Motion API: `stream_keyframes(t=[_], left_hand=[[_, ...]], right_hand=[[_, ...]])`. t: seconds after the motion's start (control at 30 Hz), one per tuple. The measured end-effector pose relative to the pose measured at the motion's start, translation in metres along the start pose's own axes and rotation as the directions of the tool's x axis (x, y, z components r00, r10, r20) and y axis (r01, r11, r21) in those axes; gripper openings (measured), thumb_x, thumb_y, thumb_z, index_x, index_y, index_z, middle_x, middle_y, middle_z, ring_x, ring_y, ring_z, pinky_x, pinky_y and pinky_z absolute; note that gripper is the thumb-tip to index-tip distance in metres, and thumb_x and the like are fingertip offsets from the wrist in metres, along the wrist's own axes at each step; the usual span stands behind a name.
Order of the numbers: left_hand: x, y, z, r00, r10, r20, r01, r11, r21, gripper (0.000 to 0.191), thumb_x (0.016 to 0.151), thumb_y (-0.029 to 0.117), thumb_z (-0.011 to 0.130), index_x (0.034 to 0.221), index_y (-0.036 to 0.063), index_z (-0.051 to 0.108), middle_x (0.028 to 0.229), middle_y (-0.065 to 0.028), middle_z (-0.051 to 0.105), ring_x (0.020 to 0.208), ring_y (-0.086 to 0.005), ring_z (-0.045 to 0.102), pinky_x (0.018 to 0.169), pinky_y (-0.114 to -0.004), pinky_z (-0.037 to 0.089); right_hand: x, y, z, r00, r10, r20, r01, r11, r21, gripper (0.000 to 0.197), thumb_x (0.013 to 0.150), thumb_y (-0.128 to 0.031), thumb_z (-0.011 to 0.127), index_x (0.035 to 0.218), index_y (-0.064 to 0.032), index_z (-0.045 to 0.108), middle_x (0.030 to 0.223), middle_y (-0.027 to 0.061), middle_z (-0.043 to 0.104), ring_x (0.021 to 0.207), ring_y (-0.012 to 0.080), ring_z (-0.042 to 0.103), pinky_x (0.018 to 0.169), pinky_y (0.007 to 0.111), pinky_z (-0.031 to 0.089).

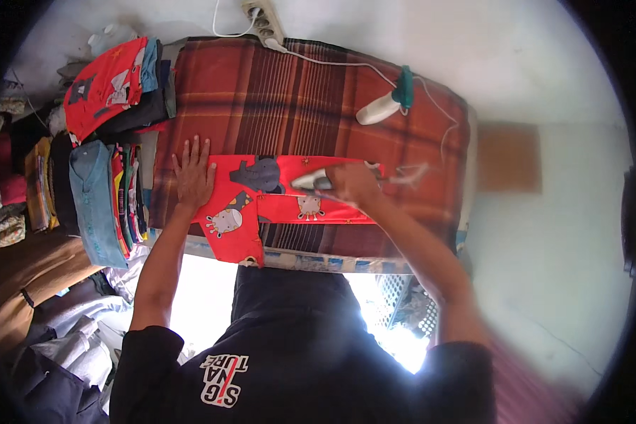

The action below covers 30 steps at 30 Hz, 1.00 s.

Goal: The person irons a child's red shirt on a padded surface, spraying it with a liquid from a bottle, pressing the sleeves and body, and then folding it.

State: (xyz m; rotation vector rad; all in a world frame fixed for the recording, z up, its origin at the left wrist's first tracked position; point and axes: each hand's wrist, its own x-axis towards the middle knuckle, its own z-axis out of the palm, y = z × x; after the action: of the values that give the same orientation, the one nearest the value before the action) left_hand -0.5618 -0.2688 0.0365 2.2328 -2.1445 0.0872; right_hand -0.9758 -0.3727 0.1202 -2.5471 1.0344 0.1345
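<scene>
A red cotton garment (233, 212) printed with giraffes and grey animals lies folded lengthwise on a plaid cloth (206, 79); one part hangs toward me over the near edge. My left hand (193, 177) rests flat with fingers spread, partly on the garment's left end and partly on the plaid cloth. In my right hand (352, 183) is the handle of a clothes iron (308, 181), its pointed tip facing left on the fabric below the grey animal print. The hand and the cord behind it are blurred.
A white spray bottle (377, 109) with a green head lies at the back right. Behind the cloth, a power strip (265, 24) has white cords plugged in. Folded clothes (93, 196) stand stacked at left, with another red printed garment (106, 79) on a pile behind.
</scene>
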Motion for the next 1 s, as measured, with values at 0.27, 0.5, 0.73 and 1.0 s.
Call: stream_keyframes(t=[0.27,0.5,0.73,1.0], left_hand=[[0.005,0.003,0.001,0.999,-0.033,0.006,0.033,0.999,-0.014,0.063,0.107,0.038,0.043,0.166,0.0167,0.031,0.174,-0.0112,0.024,0.161,-0.0349,0.018,0.126,-0.066,0.009],[0.0,-0.006,0.003,0.999,-0.04,0.018,0.041,0.999,-0.035,0.064,0.107,0.035,0.042,0.167,0.0165,0.029,0.175,-0.0097,0.022,0.161,-0.0353,0.018,0.127,-0.066,0.009],[0.003,0.001,0.006,0.999,-0.049,0.008,0.049,0.999,-0.012,0.063,0.107,0.033,0.044,0.166,0.0166,0.03,0.174,-0.0092,0.024,0.161,-0.0343,0.018,0.128,-0.062,0.01],[-0.005,-0.041,0.001,0.977,-0.178,-0.117,0.099,0.867,-0.488,0.031,0.099,0.023,0.067,0.126,0.0074,0.066,0.124,-0.0137,0.061,0.123,-0.0348,0.053,0.112,-0.048,0.038]], right_hand=[[0.018,-0.025,0.008,0.992,0.092,-0.081,-0.094,0.995,-0.026,0.047,0.088,-0.053,0.075,0.096,-0.0064,0.072,0.078,0.0183,0.074,0.073,0.0369,0.075,0.068,0.052,0.058],[-0.013,0.006,-0.025,0.964,0.26,0.053,-0.26,0.966,-0.006,0.056,0.093,-0.063,0.066,0.1,-0.0072,0.074,0.085,0.0185,0.075,0.079,0.0382,0.075,0.073,0.052,0.058],[-0.014,0.013,-0.009,0.975,0.22,-0.03,-0.218,0.975,0.051,0.053,0.088,-0.06,0.073,0.106,-0.0113,0.078,0.086,0.0171,0.076,0.079,0.0384,0.075,0.071,0.052,0.058],[-0.021,-0.01,-0.007,0.998,-0.042,0.049,0.043,0.999,-0.022,0.047,0.088,-0.057,0.074,0.106,-0.0129,0.076,0.085,0.0166,0.074,0.075,0.0382,0.072,0.07,0.05,0.057]])
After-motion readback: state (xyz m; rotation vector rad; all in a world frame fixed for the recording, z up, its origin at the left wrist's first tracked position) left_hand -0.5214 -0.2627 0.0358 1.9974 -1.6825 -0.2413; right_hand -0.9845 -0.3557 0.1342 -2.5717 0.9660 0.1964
